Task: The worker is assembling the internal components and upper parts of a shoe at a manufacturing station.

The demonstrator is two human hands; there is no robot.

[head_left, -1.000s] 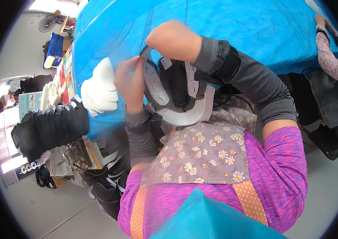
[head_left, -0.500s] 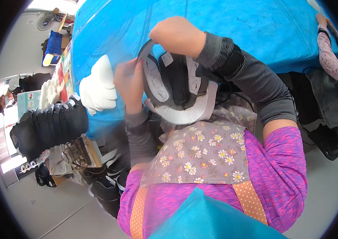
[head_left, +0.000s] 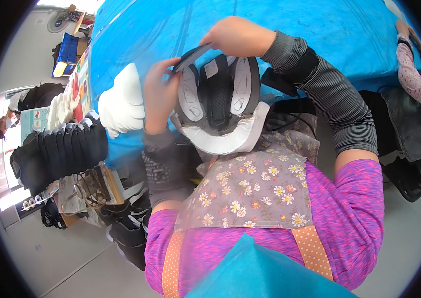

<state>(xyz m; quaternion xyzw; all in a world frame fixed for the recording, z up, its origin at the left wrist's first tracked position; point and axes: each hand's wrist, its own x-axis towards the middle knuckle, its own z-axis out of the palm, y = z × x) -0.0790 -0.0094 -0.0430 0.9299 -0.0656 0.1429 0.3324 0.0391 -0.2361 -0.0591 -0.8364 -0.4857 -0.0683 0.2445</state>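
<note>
Beyond the apron (head_left: 250, 193), shoe upper (head_left: 215, 102), long axis outward (white band (head_left: 225, 141) nearest)

The shoe upper (head_left: 215, 99) is placed between the apron (head_left: 250, 193) and the desk (head_left: 310, 30); at its far left, a strip (head_left: 189, 57) is held between the left fingers (head_left: 167, 65) and the right fingers (head_left: 212, 41). Left of these — on the desk — stacked pads (head_left: 121, 104) are laid. Farther left, a row of uppers (head_left: 61, 154) is lined up — loose shoes (head_left: 128, 236) are heaped nearer the body. A co-worker's arm (head_left: 410, 74) is seen far right.
</note>
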